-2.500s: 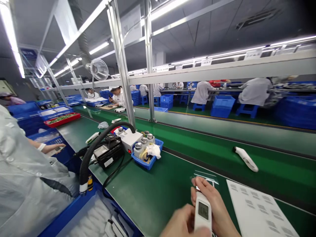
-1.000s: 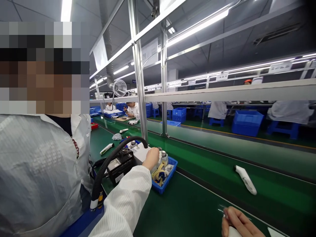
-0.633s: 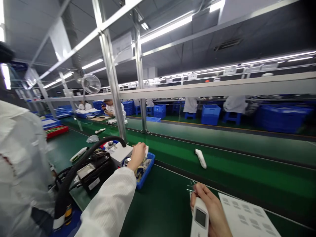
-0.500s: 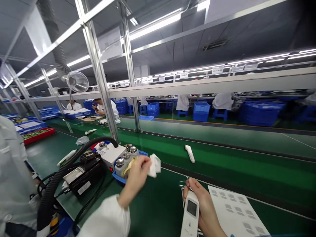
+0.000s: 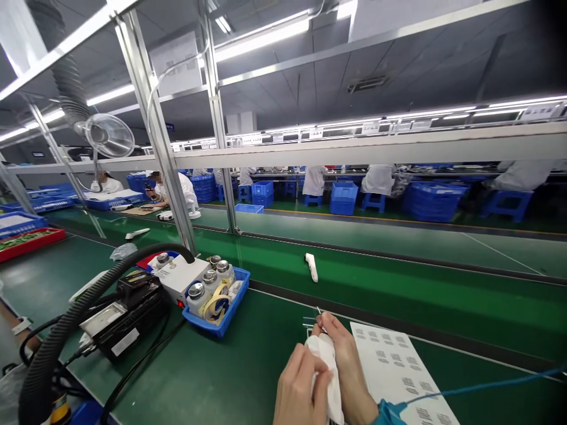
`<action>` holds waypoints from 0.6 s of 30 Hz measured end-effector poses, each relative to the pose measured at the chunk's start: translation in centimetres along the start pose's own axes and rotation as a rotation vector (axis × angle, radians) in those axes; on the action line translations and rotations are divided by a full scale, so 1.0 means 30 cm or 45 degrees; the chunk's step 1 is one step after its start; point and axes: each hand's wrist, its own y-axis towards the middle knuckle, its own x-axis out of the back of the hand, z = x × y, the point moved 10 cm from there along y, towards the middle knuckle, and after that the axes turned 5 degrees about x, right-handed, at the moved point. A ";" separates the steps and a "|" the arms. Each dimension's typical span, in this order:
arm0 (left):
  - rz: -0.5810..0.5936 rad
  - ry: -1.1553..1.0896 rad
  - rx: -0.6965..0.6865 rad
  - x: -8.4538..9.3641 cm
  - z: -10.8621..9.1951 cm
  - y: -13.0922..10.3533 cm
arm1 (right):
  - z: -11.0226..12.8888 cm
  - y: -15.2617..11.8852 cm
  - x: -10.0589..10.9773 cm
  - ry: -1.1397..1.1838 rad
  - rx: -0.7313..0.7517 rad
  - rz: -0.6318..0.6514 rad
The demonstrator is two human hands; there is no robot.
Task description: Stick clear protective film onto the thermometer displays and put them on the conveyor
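My left hand is closed on a folded white wipe and presses it over the front of a white handheld thermometer in my right hand. The wipe and fingers cover most of the thermometer; its screen is hidden. My right hand grips the thermometer from the right side. A thin metal tip, like that of tweezers, sticks up between the right thumb and fingers. A printed white sheet lies on the bench just right of this hand.
A blue tray with metal-capped bottles and tape rolls stands left, beside a white box with a black hose. Another white thermometer lies on the green belt. A blue cord runs rightward from my right wrist.
My left hand has come from beside the blue tray to the right, bringing the wipe onto the thermometer and covering its screen. The view has turned slightly right.
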 end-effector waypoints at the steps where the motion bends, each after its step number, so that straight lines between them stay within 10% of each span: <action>1: -0.017 0.013 -0.019 0.003 -0.004 0.002 | -0.010 0.001 0.004 0.016 -0.019 -0.012; 11: -0.053 0.109 0.014 -0.024 0.002 -0.021 | -0.007 -0.006 -0.008 0.100 -0.039 -0.008; 18: -0.162 -0.122 0.229 0.134 0.090 0.094 | -0.029 -0.037 -0.082 0.113 -0.167 0.229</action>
